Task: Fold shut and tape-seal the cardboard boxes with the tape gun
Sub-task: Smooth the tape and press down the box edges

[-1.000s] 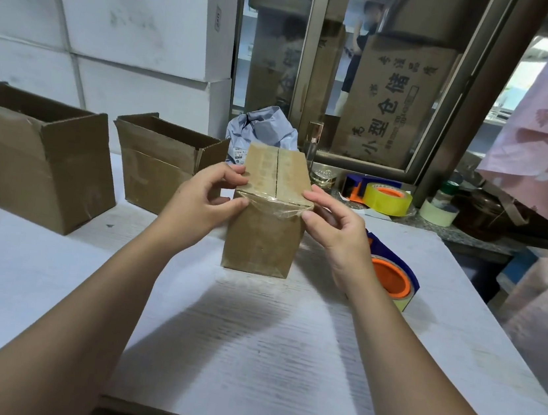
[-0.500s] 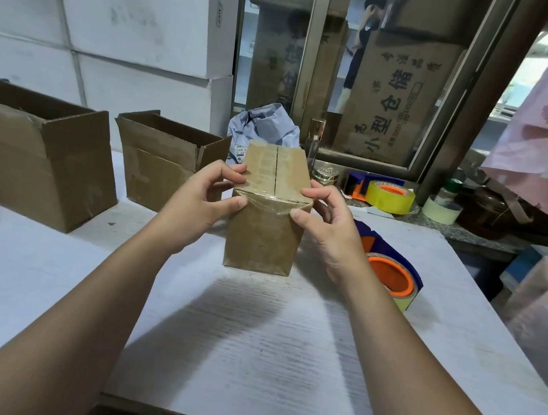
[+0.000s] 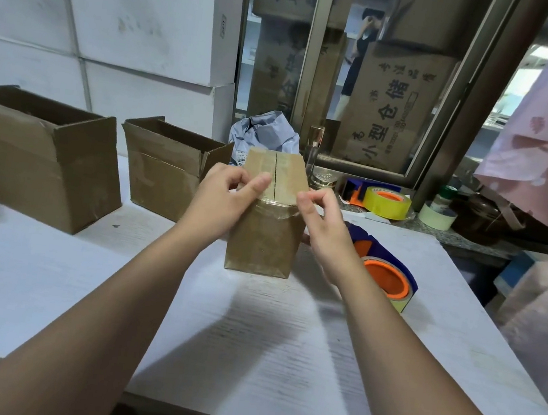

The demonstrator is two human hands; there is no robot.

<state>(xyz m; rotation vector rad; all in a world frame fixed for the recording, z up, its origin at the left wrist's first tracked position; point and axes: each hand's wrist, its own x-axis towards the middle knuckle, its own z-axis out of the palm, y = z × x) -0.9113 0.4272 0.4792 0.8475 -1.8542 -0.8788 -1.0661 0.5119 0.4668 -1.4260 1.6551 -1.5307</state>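
Cardboard: one shut box (image 3: 263,240), two open boxes (image 3: 167,166)

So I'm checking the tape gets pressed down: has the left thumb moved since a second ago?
Yes. The left hand slid its thumb up onto the small box top, toward the centre seam.

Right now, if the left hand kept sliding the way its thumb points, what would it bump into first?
Probably the right hand. The left hand has its thumb on the box top, pointing right across the seam, and the right fingertips sit just past it. Depth is hard to judge.
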